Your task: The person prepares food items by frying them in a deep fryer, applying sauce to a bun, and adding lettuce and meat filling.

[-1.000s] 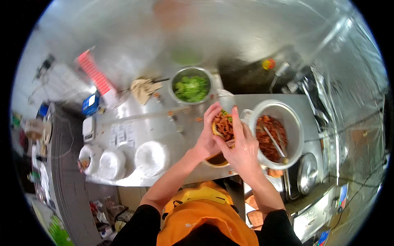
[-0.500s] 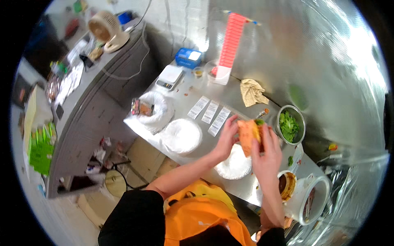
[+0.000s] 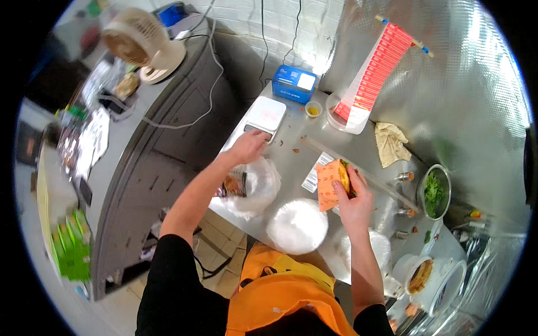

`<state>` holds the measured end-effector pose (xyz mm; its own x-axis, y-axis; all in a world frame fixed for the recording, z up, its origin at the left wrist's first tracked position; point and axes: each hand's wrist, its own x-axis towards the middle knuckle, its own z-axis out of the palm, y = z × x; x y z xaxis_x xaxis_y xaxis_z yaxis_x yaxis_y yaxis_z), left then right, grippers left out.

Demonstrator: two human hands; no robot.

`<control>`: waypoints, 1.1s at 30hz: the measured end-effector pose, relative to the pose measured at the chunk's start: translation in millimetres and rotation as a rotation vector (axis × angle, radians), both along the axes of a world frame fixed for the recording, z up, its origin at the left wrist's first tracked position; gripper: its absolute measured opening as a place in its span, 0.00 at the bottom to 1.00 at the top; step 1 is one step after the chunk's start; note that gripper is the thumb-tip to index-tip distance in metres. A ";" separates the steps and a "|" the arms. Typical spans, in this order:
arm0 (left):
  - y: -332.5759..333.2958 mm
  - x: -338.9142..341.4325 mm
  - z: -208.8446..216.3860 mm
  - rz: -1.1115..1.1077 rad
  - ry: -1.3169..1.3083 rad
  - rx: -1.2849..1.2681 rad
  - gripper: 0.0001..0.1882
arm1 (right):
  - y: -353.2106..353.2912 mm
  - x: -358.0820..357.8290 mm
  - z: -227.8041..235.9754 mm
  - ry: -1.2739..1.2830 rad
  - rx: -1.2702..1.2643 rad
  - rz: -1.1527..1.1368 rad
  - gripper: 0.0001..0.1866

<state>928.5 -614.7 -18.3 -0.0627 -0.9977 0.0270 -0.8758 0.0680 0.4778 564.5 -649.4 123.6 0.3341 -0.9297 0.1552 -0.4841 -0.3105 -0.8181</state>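
My right hand (image 3: 355,204) grips a sandwich (image 3: 347,178) in an orange paper wrapper (image 3: 329,183), its filling and some green leaf showing at the open side. The sandwich is held above the table, over the printed label strips (image 3: 317,172). My left hand (image 3: 252,147) reaches across to the white kitchen scale (image 3: 265,116). Its fingers are stretched out at the scale's front edge by the display and hold nothing; whether they press a button cannot be made out.
Plastic-lined round containers (image 3: 297,225) line the near table edge. A blue box (image 3: 294,84), a small sauce cup (image 3: 313,109) and a tub with a red label strip (image 3: 374,73) stand behind. At right are a cloth (image 3: 390,144), a bowl of lettuce (image 3: 434,193) and white buckets (image 3: 448,288).
My left hand has let go of the wrapped sandwich and moved left to the scale. The sandwich stays in my right hand. The view has shifted left.
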 end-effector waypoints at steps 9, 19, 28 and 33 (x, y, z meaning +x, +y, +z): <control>-33.1 67.6 -47.2 -0.460 -0.317 0.039 0.25 | 0.9 87.5 -40.8 -0.055 0.308 -0.238 0.28; -63.7 42.5 -9.7 -0.671 -0.625 0.332 0.26 | -21.2 161.6 -66.0 -0.073 0.324 -0.291 0.29; -61.6 5.8 5.0 0.670 1.742 0.382 0.22 | -35.8 228.0 -75.8 -0.262 0.336 -0.276 0.28; -85.4 42.2 -16.8 0.544 1.011 -0.239 0.14 | -63.0 247.4 -89.6 -0.263 0.349 -0.272 0.28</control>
<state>970.7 -700.1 -35.1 0.5280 -0.8492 0.0102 -0.0461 -0.0167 0.9988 811.9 -712.4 34.0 0.0641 -0.9889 -0.1339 -0.2731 0.1117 -0.9555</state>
